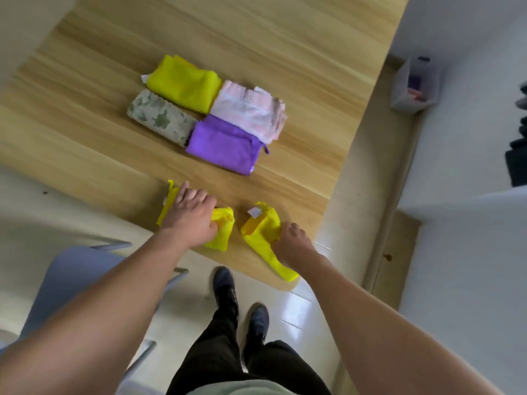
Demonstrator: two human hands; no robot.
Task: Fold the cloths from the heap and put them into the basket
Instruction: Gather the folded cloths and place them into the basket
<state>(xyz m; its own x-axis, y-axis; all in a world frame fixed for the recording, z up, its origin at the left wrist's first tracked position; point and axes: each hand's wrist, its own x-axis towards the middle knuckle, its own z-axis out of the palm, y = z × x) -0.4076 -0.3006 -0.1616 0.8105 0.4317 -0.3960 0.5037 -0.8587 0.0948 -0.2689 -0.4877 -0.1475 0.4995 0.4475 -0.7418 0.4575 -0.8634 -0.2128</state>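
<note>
Two bright yellow cloths lie at the near edge of the wooden table (285,47). My left hand (191,215) presses down on the left yellow cloth (222,223), fingers curled into its fabric. My right hand (291,240) grips the right yellow cloth (259,232), which has a white tag and hangs a little over the table edge. Farther back sit folded cloths in a block: a yellow-green one (185,81), a pale pink one (251,109), a leaf-patterned one (159,118) and a purple one (225,143). No basket is clearly in view.
A grey-blue chair (74,280) stands at the lower left beside the table. My legs and dark shoes (225,286) are on the glossy floor below the table edge. A clear plastic bin (413,86) sits on the floor at the upper right.
</note>
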